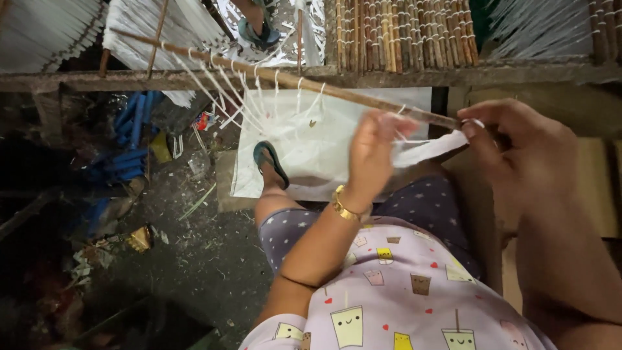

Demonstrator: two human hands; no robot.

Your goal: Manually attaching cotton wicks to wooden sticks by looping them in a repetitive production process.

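**Tying strips onto the stick**

Bamboo stick [285, 78] slants across a wooden frame [194, 79], white strips hanging. Right hand [518, 152] clamps stick end w/ white strip [431, 148]; left hand [372, 152] pinches same strip. Best kept taut, knot snug vs stick.

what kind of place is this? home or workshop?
Likely a small craft workshop: both hands, left hand and right hand, work white strips on a wooden rod, bamboo-stick racks behind, scraps littering the floor.
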